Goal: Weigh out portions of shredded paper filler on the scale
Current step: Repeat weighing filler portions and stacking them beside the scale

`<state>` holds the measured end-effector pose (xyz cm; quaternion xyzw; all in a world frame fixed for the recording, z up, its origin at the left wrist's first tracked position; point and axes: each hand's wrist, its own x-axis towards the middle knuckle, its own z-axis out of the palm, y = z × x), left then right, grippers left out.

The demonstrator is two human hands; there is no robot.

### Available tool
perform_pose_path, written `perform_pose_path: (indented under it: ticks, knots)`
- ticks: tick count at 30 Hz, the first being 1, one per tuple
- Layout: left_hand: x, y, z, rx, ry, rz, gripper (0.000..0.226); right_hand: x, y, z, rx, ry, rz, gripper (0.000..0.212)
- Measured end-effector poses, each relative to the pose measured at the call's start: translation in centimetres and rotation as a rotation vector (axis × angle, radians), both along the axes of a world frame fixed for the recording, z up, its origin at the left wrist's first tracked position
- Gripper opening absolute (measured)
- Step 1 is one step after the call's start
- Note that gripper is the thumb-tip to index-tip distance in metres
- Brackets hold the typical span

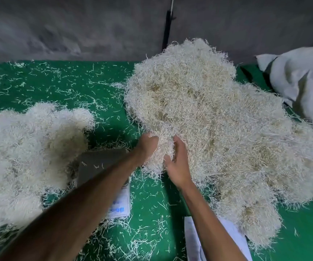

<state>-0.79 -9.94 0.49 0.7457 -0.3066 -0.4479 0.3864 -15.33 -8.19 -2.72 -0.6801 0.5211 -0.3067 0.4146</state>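
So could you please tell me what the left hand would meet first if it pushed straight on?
Likely only more of the large shredded paper pile; the left hand already grips its near edge.

Between the fingers of the left hand and those of the right hand sits a tuft of the large heap of shredded paper: thin, cream, matt strips, crinkled and wiry, rough and bristly at the edges. Just behind the left hand's wrist the scale platform looks like dull grey brushed metal, smooth, with stray paper strips on it; its front panel is pale, slightly glossy plastic with blue buttons. Left of the fingers lies a second mound of shredded paper, whiter and softer-looking. Under everything the green table cover is smooth and faintly sheened. Far right of the fingers a white sack is creased, matt woven cloth or plastic.
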Motion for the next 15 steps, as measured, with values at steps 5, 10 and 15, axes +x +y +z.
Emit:
perform_pose_path:
  ticks: [5, 10, 15]
  knots:
    - [1.9, -2.6, 9.4, -0.103, -0.343, -0.410, 0.073, 0.3, -3.6, 3.4, -0.258, 0.465, 0.132, 0.079]
    - [0.2, -4.1, 14.9, 0.175, -0.863, -0.817, 0.108, -1.3, -8.7, 8.8, -0.426, 0.877, 0.016, 0.055]
    - [-3.8, -4.4, 18.2, 0.254, -1.035, -0.886, 0.077, -2.0, -10.6, 12.2, -0.252, 0.976, -0.085, 0.042]
